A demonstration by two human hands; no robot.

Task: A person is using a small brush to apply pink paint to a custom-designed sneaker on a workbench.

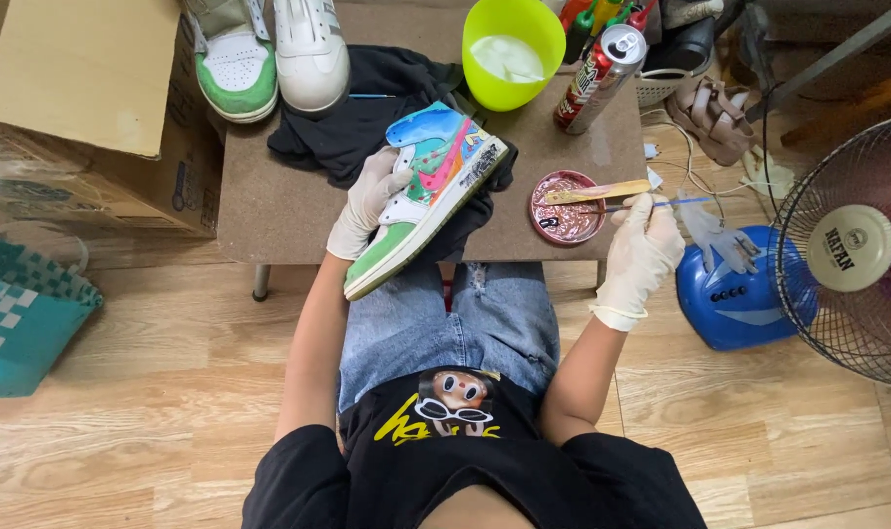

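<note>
Sneaker, a high-top painted in patches of green, blue, pink and white, is held tilted over the near edge of the low brown bench, above the person's lap in blue jeans. The left hand, in a cream rubber glove, is curled around the shoe's ankle and heel side, fingers closed against it. The right hand, gloved the same, pinches a thin blue-handled paintbrush between thumb and fingertips, with the brush tip over a round metal lid smeared with pink paint; a flat wooden stick rests across that lid. Under the shoe lies a crumpled black cloth. Farther back on the bench stand a lime-green plastic bowl, a red spray can lying aslant, and a green-and-white pair of sneakers. A blue fan base sits on the wooden floor at the right.
</note>
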